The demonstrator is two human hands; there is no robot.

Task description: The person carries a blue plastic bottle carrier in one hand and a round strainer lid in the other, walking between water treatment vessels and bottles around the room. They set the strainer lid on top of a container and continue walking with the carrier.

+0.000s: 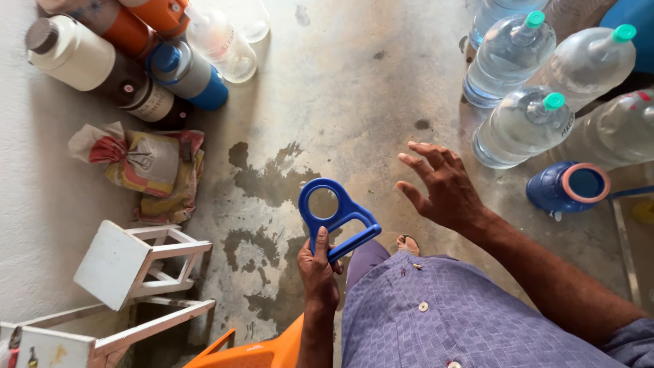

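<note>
Clearly mid-job, the left hand (pixel 318 267) grips a blue bottle handle (pixel 336 217) above the wet floor (pixel 327 102), fingers closed around its bar, not yet fitted to anything, while the right hand (pixel 443 187), fingers spread and empty, reaches toward 4 green-capped water bottles (pixel 521 123).

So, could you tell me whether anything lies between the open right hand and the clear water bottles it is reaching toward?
Nothing visible does. The right hand hovers open over bare concrete floor, apart from the nearest green-capped bottle. The blue bottle handle sits off to the side in the left hand.
</note>
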